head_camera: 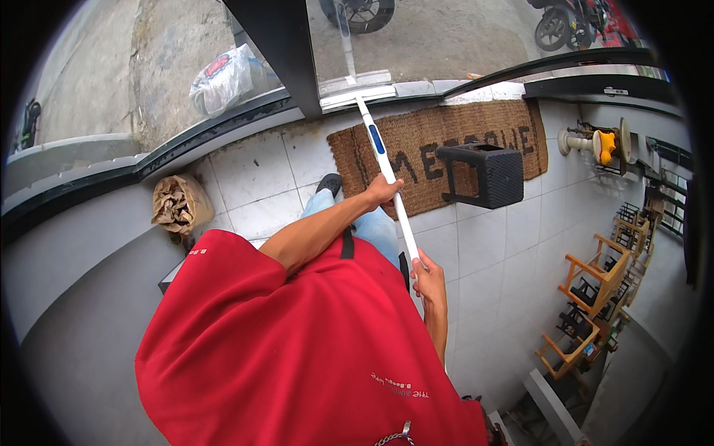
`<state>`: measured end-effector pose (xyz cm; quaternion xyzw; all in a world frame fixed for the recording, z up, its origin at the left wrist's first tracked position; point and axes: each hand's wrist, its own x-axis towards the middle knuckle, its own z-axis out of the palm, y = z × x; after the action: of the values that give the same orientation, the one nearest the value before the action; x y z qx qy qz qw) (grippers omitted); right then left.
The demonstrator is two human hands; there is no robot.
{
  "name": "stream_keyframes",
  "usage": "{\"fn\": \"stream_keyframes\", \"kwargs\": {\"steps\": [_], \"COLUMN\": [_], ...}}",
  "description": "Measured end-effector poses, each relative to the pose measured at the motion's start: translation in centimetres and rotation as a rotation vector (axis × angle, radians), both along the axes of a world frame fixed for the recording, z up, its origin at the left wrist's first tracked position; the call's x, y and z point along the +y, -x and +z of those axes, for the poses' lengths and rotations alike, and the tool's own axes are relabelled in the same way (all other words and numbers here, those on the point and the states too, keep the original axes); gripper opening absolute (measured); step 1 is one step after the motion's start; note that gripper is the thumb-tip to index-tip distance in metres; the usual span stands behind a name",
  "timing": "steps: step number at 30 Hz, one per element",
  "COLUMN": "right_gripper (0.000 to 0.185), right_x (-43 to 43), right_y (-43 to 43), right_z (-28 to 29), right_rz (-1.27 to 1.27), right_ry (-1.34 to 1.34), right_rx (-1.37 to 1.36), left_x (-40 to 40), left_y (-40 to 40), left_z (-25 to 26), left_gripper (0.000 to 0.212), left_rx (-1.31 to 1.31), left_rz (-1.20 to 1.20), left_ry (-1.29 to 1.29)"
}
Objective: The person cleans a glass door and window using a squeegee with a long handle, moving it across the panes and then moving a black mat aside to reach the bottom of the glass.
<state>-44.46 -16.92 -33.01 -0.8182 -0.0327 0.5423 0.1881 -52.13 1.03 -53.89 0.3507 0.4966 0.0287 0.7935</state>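
Both my hands grip the white pole of a window squeegee [404, 226], which has a blue insert near its upper part. My left hand [384, 189] is wrapped around the middle of the pole. Closer to my body, my right hand [428, 277] holds its lower end. The wide white squeegee head [357, 99] lies against the bottom of a glass pane [424, 47], beside a dark door-frame post [281, 50]. A reflection of the head and pole shows in the glass. The blade's edge is too small to make out.
A brown woven doormat [401, 134] with dark lettering lies on white floor tiles [254, 173]. On it stands a black plastic stool [493, 175]. A paper sack [181, 205] is at left, wooden chairs [599, 273] at right. Beyond the glass are a plastic bag [226, 81] and motorcycles [572, 25].
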Motion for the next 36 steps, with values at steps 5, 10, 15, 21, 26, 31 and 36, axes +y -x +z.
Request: {"fn": "stream_keyframes", "kwargs": {"steps": [5, 10, 15, 21, 26, 31, 36], "right_gripper": [0.041, 0.04, 0.041, 0.04, 0.04, 0.04, 0.04], "right_x": [1.2, 3.1, 4.3, 5.7, 4.5, 4.3, 4.1], "right_y": [-0.5, -1.6, -2.9, -3.6, -3.5, -2.7, -3.7], "right_z": [-0.7, -2.4, -4.8, -6.9, -5.5, -2.6, -2.7], "right_rz": [-0.031, -0.033, -0.052, -0.023, 0.025, 0.019, 0.19], "right_ry": [0.031, 0.053, 0.064, 0.07, 0.062, 0.075, 0.069], "right_rx": [0.023, 0.04, 0.101, 0.121, 0.085, 0.044, -0.079], "left_x": [-0.2, -0.6, -0.7, 0.1, 0.2, 1.1, 0.3], "left_y": [0.1, -0.1, 0.6, 2.9, 3.4, 1.7, -1.0], "left_z": [2.1, 1.9, 2.4, 1.7, 1.6, 2.5, 2.7], "left_gripper": [0.046, 0.059, 0.056, 0.078, 0.086, 0.079, 0.041], "left_rx": [-0.002, -0.06, -0.096, -0.072, -0.018, -0.103, -0.102], "left_rz": [0.042, 0.012, -0.006, -0.076, -0.084, -0.226, 0.017], "left_ry": [0.056, 0.168, 0.184, 0.195, 0.166, 0.09, 0.036]}}
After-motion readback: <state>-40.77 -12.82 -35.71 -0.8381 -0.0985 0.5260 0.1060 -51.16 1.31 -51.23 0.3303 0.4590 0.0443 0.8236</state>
